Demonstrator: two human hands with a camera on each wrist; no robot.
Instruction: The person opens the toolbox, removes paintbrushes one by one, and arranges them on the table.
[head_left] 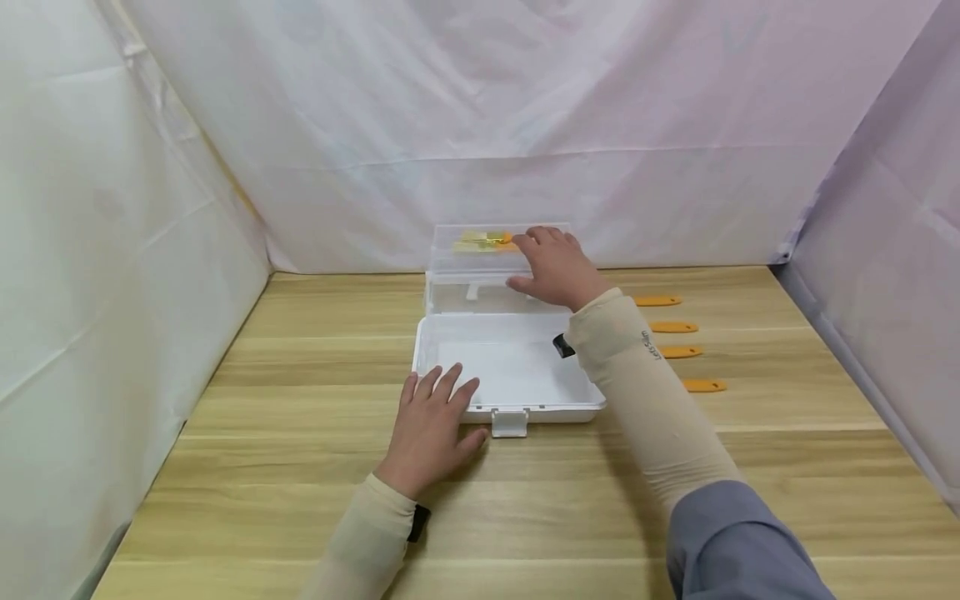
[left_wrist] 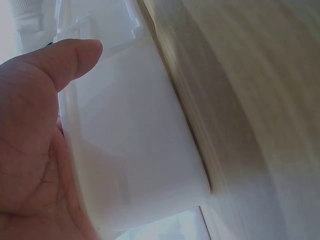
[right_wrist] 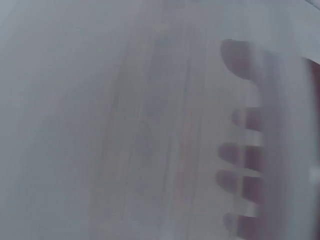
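A white plastic box [head_left: 517,367] lies with its clear lid [head_left: 457,260] raised behind it. At the front left rim my left hand [head_left: 431,429] grips the box, fingers over the edge and thumb along the front wall [left_wrist: 135,115]. The thumb [left_wrist: 75,60] shows against that wall in the left wrist view. My right hand [head_left: 558,267] is at the lid's right side, fingers spread from the thumb. Beside its fingertips, orange-handled brushes [head_left: 483,242] show in or through the lid; which, I cannot tell. The right wrist view shows blurred fingertips [right_wrist: 252,152] at translucent plastic.
Several orange handles [head_left: 705,385] lie in a column on the wooden table [head_left: 300,467], right of the box and partly behind my right forearm. A front latch [head_left: 510,422] hangs from the box. White cloth walls [head_left: 375,125] stand around the table.
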